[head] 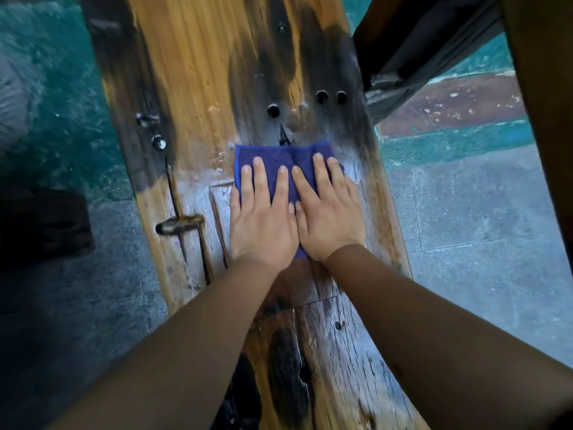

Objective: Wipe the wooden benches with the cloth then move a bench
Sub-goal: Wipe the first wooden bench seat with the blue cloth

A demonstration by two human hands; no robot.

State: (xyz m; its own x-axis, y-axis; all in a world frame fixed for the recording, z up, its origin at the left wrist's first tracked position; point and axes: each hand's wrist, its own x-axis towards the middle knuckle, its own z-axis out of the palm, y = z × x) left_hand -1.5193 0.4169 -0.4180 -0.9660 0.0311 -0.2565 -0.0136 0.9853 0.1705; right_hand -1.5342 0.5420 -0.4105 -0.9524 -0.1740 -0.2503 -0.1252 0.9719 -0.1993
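Most of the blue cloth (280,169) is hidden under both palms, only its far edge and a corner by the wrists peeking out. Left hand (263,218) and right hand (328,215) lie flat, fingers spread, thumbs touching, pinning it to the bench (201,88). Past the fingertips are three dark holes (321,96).

A long, weathered wooden bench (198,72) with honey-coloured grain and dark blackened patches runs away from the viewer. Both bare hands press flat, side by side, on a folded dark blue cloth (279,156) lying on the bench top. The left hand (263,218) and right hand (328,215) touch along their thumbs, fingers spread and pointing forward. Just beyond the fingertips are three round dark holes (321,96) in the wood. Grey paved floor (480,218) lies to the right of the hands, and teal-painted ground (62,88) lies beyond the left hand.
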